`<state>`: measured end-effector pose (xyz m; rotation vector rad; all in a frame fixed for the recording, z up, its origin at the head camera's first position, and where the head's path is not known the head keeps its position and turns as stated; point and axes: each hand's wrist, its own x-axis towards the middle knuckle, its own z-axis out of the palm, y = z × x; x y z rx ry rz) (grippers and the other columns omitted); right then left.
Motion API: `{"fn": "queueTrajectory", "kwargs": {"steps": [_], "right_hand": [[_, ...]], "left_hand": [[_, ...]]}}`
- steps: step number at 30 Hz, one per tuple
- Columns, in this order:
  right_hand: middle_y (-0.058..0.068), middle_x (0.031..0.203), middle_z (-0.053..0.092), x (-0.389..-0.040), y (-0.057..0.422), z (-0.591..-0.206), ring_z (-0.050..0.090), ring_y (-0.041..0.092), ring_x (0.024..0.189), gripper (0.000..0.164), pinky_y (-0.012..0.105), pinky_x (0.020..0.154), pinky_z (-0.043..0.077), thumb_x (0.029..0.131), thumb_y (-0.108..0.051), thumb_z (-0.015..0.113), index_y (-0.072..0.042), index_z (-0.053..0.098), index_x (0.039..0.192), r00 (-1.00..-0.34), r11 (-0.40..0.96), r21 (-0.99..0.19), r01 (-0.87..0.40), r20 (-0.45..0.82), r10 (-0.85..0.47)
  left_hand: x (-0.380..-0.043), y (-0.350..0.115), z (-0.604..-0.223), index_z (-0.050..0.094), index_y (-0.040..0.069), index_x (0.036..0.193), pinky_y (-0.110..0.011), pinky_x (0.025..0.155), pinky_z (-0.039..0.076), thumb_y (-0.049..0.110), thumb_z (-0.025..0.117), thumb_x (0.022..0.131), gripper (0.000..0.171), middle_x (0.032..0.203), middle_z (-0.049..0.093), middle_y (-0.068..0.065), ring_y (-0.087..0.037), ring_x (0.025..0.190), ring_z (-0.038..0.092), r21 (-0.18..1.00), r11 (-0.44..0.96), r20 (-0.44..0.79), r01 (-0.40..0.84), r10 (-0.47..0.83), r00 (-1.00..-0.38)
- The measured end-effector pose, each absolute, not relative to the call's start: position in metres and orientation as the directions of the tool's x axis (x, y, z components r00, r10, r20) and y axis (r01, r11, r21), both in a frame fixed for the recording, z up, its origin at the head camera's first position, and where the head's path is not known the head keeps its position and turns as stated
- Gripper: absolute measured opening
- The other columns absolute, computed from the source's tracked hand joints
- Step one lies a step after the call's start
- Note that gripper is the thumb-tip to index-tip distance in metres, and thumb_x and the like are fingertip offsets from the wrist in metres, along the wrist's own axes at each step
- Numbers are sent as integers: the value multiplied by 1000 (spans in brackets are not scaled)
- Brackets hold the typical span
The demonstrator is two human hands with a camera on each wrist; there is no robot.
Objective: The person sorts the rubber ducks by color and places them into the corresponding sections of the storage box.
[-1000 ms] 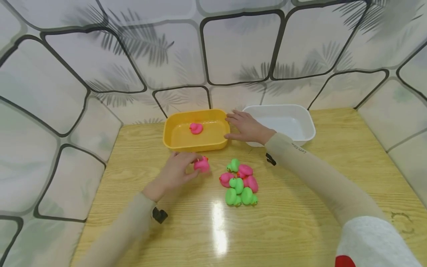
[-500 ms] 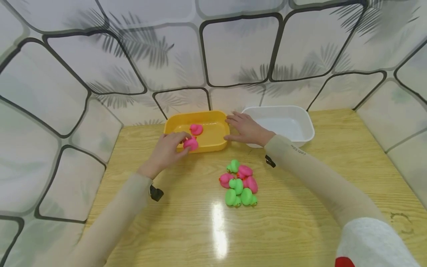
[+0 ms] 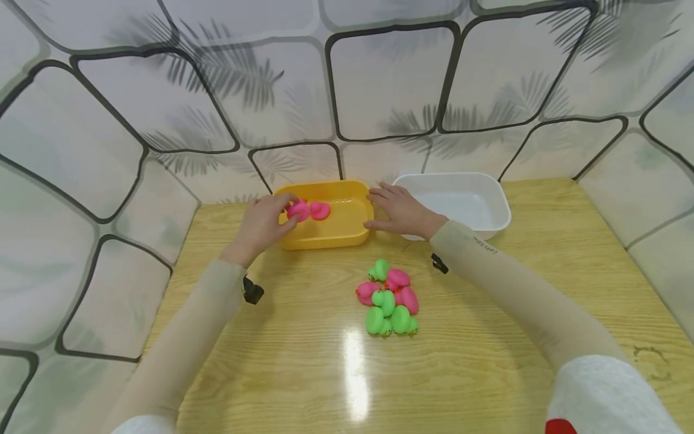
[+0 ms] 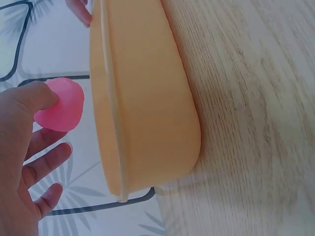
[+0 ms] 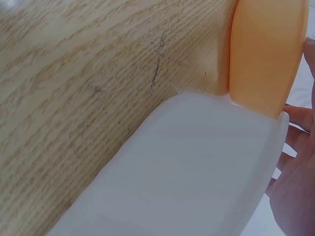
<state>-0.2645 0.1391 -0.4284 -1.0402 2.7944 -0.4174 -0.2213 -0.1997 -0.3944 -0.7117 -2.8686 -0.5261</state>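
Note:
My left hand point(image 3: 264, 223) pinches a pink rubber duck point(image 4: 66, 105) between thumb and fingers. In the left wrist view the duck is above the rim of the yellow tub point(image 4: 147, 98). Another pink rubber duck point(image 3: 320, 210) lies inside that tub, just right of the held one in the head view. My right hand point(image 3: 401, 211) lies with extended fingers across the neighbouring rims of the yellow tub and the white tub point(image 3: 496, 208). In the right wrist view its fingers point(image 5: 299, 117) are at these rims.
On the wooden table point(image 3: 293, 361), in front of the tubs, sits a cluster of pink rubber ducks point(image 3: 398, 278) and green rubber ducks point(image 3: 375, 320). A patterned cloth wall point(image 3: 393, 78) stands close behind the tubs and on both sides.
My left hand has carried the pink duck from the table in front of the yellow tub, up over its front rim and left, beside the other duck. The right hand stays put.

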Motion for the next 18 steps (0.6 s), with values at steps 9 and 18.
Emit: {"fn": "queueTrajectory", "kwargs": {"steps": [9,18], "right_hand": [[22,163,38,-266,140,-430,19,45,156,77,59,125,16,102,-52,61,2,44,155,-746,716,-297,-632,-18,-666],[22,163,38,-265,139,-427,19,44,156,78,59,125,16,102,-52,62,2,43,155,-756,728,-302,-615,-36,-654]], "left_hand": [[-221,-202,-401,64,5,127,-62,95,38,20,69,100,32,108,74,-16,-34,101,67,314,840,179,443,407,-896],[-210,-197,-403,68,4,125,-58,92,41,21,71,99,31,110,73,-14,-31,98,67,316,829,181,461,425,-887]]}}
